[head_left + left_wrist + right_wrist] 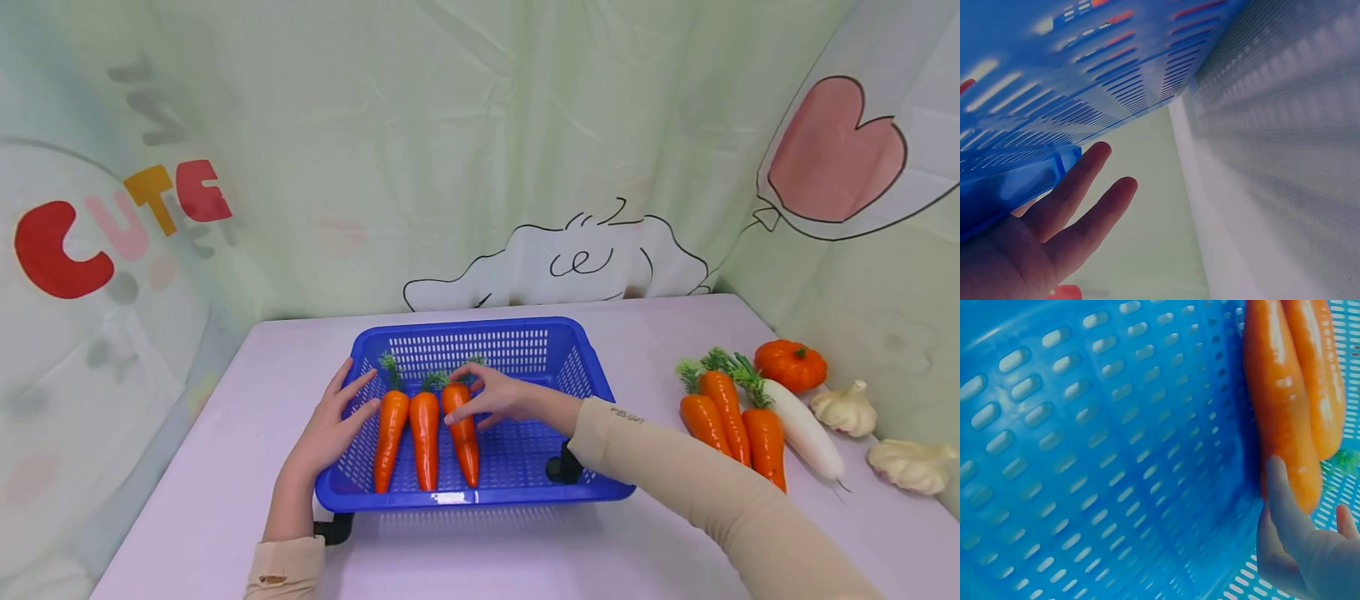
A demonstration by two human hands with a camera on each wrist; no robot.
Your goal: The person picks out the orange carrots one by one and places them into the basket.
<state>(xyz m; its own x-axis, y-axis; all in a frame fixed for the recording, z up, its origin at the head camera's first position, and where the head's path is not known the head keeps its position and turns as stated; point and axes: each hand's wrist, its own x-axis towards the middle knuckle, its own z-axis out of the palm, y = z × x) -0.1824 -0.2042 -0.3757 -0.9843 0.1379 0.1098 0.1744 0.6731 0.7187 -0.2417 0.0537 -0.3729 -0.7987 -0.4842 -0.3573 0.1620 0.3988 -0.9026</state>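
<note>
From here I see my left hand (333, 425), fingers (1079, 187) wide, at the basket's (540, 497) nine o'clock, my right hand (501, 396) at a carrot (467, 450), grip unclear.

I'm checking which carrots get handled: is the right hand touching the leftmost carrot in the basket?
Apart. The head view shows the right hand clear of the leftmost carrot, with the middle carrot between them.

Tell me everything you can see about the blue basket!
The basket is blue and plastic-looking, a rectangle with rounded corners, smooth rim and slotted walls. A pale patch marks its near rim. It stands open-topped on the table, three carrots inside. The left hand seems to touch its left rim.
</note>
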